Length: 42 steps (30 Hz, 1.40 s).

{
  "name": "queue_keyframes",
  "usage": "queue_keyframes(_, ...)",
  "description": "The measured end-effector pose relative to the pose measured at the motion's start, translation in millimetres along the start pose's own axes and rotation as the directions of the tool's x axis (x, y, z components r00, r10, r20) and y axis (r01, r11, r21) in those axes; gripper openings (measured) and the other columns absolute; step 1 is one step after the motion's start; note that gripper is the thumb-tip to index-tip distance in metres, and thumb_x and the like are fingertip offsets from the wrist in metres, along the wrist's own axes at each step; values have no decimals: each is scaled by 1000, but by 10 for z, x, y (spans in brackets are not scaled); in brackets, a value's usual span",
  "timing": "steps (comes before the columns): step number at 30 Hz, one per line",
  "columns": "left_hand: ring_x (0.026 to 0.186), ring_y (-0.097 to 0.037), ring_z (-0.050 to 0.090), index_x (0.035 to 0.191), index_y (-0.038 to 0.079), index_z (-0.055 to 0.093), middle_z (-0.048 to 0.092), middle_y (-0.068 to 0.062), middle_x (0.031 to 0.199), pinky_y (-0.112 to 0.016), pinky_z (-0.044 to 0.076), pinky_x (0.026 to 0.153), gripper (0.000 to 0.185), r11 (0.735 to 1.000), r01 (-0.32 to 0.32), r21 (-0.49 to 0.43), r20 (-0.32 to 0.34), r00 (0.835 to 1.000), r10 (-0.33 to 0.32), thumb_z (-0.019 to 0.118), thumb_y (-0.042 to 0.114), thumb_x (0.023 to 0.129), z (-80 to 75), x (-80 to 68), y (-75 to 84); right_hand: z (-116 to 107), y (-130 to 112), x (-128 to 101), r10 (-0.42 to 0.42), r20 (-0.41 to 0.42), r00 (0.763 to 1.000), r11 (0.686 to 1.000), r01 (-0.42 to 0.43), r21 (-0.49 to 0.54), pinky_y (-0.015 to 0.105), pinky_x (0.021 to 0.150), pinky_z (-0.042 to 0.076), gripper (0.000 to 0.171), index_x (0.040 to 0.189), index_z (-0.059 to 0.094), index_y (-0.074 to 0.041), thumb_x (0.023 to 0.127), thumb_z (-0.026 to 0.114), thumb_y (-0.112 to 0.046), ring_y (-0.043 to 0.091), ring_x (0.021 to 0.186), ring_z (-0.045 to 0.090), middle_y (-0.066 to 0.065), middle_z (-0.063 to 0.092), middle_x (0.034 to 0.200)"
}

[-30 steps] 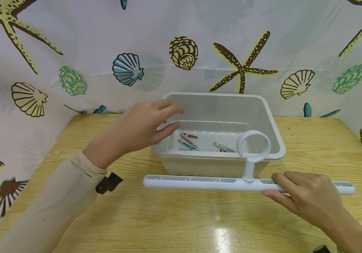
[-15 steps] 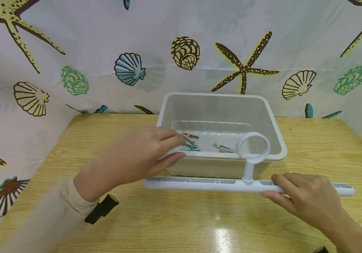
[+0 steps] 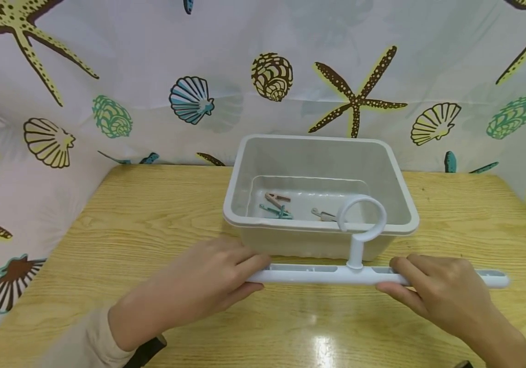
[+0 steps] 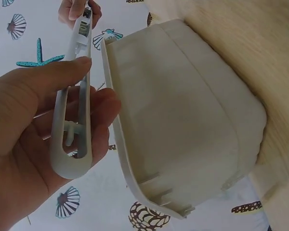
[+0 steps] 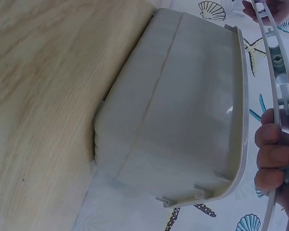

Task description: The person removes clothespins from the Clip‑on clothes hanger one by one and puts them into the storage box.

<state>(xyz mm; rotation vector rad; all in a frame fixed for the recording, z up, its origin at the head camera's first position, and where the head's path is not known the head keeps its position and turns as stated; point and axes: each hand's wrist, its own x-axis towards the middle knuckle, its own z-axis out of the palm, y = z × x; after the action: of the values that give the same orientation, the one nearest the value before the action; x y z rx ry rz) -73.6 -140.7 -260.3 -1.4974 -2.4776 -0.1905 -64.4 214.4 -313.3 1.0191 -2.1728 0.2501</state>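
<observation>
The left hand [image 3: 198, 291] grips the left end of a white plastic hanger bar [image 3: 318, 275], thumb on one side and fingers curled behind it; the left wrist view shows the rounded end of the bar pinched between thumb [image 4: 43, 79] and fingers [image 4: 98, 113]. The right hand [image 3: 437, 294] holds the same bar toward its right end, fingers curled over the top and thumb below, with a short stub of the bar sticking out past the hand at 3 o'clock. In the right wrist view those fingers [image 5: 272, 154] wrap the thin edge of the bar.

The bar lies level just above the wooden table [image 3: 152, 220], running from 9 to 3 o'clock between the hands. From its middle a short stem rises into a round hook ring [image 3: 362, 217], which stands upright in front of the bin's near rim.

Just beyond the bar, at 12 o'clock from it, sits a pale grey plastic bin [image 3: 396, 179], open at the top and resting on the table. On its floor lie a few clothespins: a brownish one [image 3: 276, 198] and a teal one [image 3: 275, 211] at the left, touching or nearly so, and a grey one [image 3: 323, 215] nearer the ring.

A curtain printed with shells and starfish [image 3: 355, 97] hangs behind and to both sides of the table.
</observation>
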Motion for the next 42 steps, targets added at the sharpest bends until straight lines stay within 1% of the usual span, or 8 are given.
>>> queue_keyframes(4, 79, -10, 62, 116, 5, 61, 65, 1, 98, -27, 52, 67, 30, 993, 43, -106, -41, 998, -47, 69, 17, 90, 72, -92, 13, 11, -20, 20, -7, -1, 1000, 999, 7, 46, 14, 39, 27, 51, 81, 58, -11, 100, 39, -54, -2, 49, 31, -12, 46, 62)
queue_keyframes(8, 78, -8, 58, 112, 7, 60, 61, 3, 95, -23, 51, 67, 22, 988, 45, -145, -79, 995, -57, 66, 18, 93, 137, -171, 22, 23, -38, 42, -64, -21, 998, 994, 66, 81, 13, 39, 29, 48, 82, 61, -10, 100, 43, -51, -2, 47, 34, -11, 50, 63)
queue_keyframes(14, 72, -3, 46, 105, 11, 54, 50, 8, 89, -15, 44, 62, 18, 972, 68, -223, -68, 994, -85, 48, 28, 102, 198, -290, 64, 26, -89, 30, -123, -32, 992, 985, 126, 116, 11, 39, 28, 42, 84, 61, -9, 101, 46, -45, -3, 47, 32, -12, 46, 63)
queue_keyframes(20, 76, -2, 46, 102, 12, 55, 49, 9, 90, -15, 44, 66, 15, 964, 70, -258, -41, 996, -83, 50, 26, 102, 270, -403, 71, 86, -166, -20, -158, -29, 987, 976, 161, 144, 11, 40, 31, 40, 83, 62, -8, 103, 45, -39, -3, 48, 32, -11, 46, 63)
queue_keyframes(29, 85, -4, 46, 99, 15, 56, 53, 10, 97, -18, 44, 72, 6, 945, 60, -320, 32, 998, -52, 55, 21, 100, 353, -495, 55, 218, -273, -172, -165, 76, 983, 964, 144, 223, 8, 43, 33, 38, 91, 63, -8, 104, 42, -37, -3, 49, 38, -11, 52, 66)
queue_keyframes(32, 84, -3, 45, 98, 15, 55, 52, 10, 95, -17, 43, 72, 6, 943, 34, -331, 26, 999, -27, 55, 20, 99, 386, -528, 46, 224, -295, -174, -169, 107, 980, 963, 141, 228, 8, 44, 31, 37, 92, 62, -10, 105, 40, -37, -4, 50, 38, -11, 52, 67)
queue_keyframes(35, 82, -3, 45, 97, 15, 55, 51, 10, 94, -16, 43, 71, 6, 937, 30, -347, 26, 999, -23, 57, 20, 99, 431, -555, 20, 216, -305, -178, -157, 177, 972, 968, 115, 224, 8, 45, 29, 36, 94, 61, -13, 105, 38, -39, -5, 53, 35, -13, 50, 69)
queue_keyframes(42, 79, -1, 43, 97, 15, 54, 47, 11, 89, -15, 42, 68, 8, 910, 95, -403, 63, 995, -76, 61, 17, 96, 550, -615, -52, 240, -284, -214, -146, 250, 957, 969, 88, 229, 11, 47, 30, 33, 90, 58, -17, 103, 41, -42, -4, 56, 35, -14, 49, 71)
